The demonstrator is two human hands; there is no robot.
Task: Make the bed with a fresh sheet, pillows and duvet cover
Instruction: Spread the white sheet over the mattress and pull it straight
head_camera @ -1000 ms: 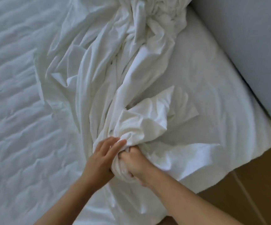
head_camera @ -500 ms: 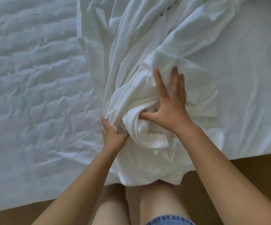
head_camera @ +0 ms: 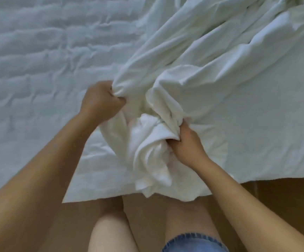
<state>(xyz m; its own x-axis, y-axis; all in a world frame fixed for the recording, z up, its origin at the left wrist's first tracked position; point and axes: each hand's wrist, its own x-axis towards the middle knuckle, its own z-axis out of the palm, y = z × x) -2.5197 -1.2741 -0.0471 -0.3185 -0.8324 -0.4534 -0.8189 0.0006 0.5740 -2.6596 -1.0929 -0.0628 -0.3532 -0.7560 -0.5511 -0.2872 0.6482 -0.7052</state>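
While the sheet (head_camera: 211,73) lies bunched at the near edge of the bed (head_camera: 38,70) | left hand (head_camera: 100,100) fists one fold, right hand (head_camera: 185,142) grips the wad | soft, light, limp, tangles on itself | take it by a hem or corner, probably buried in the wad

The sheet (head_camera: 229,73) runs off top and right; its folds hide the fingertips of left hand (head_camera: 100,101) and right hand (head_camera: 186,145); the mattress (head_camera: 38,60) is cut off left.

sheet (head_camera: 220,57) bunched on mattress (head_camera: 38,60), right side
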